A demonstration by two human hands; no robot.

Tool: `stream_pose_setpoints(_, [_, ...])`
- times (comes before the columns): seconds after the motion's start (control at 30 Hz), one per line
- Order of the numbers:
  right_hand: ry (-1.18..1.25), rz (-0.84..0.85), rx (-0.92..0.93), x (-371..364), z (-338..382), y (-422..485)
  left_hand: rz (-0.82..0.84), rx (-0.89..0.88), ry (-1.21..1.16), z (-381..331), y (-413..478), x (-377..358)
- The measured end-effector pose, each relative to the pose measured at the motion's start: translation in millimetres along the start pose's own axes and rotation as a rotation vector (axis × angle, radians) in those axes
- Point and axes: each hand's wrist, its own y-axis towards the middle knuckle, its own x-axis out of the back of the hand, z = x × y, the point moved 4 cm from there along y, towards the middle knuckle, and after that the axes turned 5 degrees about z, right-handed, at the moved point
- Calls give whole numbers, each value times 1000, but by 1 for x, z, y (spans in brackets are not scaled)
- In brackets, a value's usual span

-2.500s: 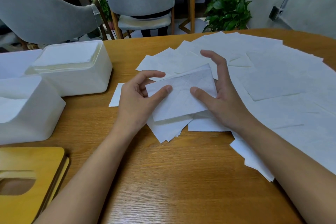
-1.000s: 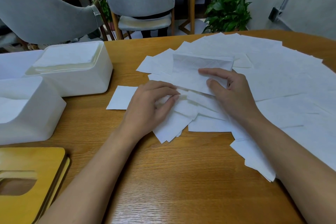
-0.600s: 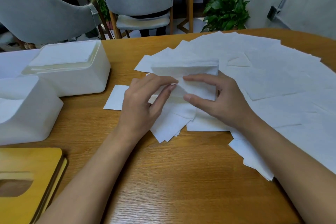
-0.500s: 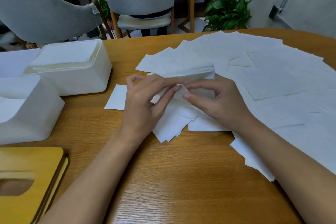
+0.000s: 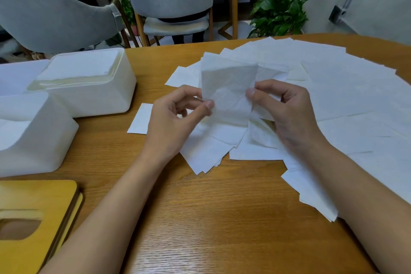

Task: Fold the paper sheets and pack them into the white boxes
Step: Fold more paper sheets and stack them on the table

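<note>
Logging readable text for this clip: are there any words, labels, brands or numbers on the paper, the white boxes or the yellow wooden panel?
None: no text can be read anywhere in this view.
The held sheet, pinched by the left hand and the right hand, is blank.
The loose sheets, the far white box, the near white box and the yellow wooden panel show no markings.

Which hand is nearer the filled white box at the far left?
Left. The left hand is right of the filled white box; the right hand is farther right, beyond the held sheet.
</note>
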Motion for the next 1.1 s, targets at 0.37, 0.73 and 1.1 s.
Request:
stream_pose_setpoints(0.37, [-170,124,15,-8,8,-4,-141,-32,70,-4,-3,16])
stream_pose_setpoints(0.73, [-188,396,-66,-27,7,-15,-21,0,116,-14,-6,10])
stream_pose_setpoints(1.1, [-266,430,5,-31,4,-15,-26,54,148,-7,-6,0])
